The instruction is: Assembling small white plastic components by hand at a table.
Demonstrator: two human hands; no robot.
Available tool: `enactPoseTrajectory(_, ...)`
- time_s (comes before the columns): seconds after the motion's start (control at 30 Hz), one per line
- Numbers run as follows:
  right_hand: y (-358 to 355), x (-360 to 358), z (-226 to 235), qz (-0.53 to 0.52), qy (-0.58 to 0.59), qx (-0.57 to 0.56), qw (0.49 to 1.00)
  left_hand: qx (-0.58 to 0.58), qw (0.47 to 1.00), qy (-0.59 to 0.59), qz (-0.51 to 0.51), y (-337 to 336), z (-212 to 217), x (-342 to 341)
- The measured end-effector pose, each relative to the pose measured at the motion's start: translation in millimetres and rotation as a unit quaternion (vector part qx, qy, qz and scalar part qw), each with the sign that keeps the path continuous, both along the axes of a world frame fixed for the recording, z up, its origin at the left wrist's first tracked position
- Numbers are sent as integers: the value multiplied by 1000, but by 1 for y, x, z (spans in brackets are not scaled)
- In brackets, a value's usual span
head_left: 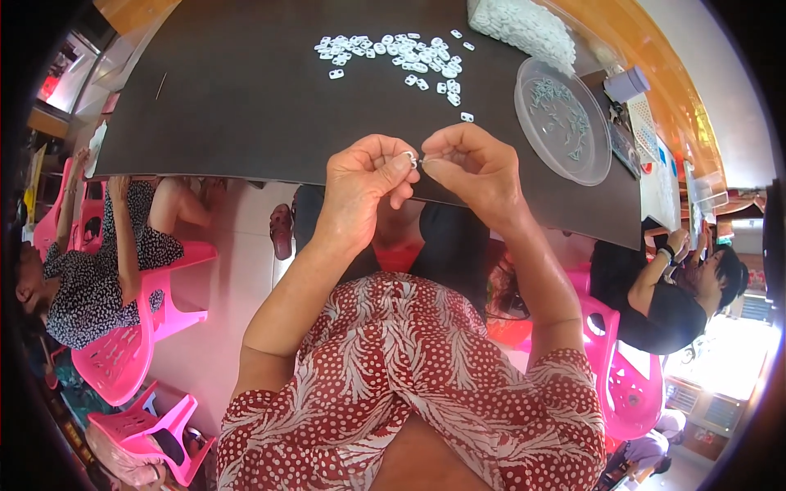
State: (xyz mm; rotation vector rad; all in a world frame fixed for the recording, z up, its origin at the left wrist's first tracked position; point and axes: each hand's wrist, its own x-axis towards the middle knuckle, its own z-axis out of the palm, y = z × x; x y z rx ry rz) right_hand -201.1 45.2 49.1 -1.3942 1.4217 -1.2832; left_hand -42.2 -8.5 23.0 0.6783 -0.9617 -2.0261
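At the table's near edge [246,164], the left hand [360,184] pinches a small white clip [409,157] between thumb and forefinger, while the right hand [475,168], fingers closed, holds what looks like a thin metal pin at it. This appears to be the fitting step; joining them would call for fine alignment. Farther off lie loose white clips [393,53], with a clear round dish [563,119] near the right edge.
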Motion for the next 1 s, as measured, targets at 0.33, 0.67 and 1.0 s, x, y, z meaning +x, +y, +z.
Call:
enactPoseTrajectory(0.33, -5, 11, -1, 7, 11, -4, 1000, -39, 998, -41, 2, 2, -3, 9)
enactPoseTrajectory(0.67, -7, 14, -3, 9, 37, -3, 999, -34, 998, -46, 20, 2, -1, 13)
enactPoseTrajectory(1.0, -10, 18, -2, 21, 64, 10, 998, -83, 994, -68, 38, 3, -6, 15)
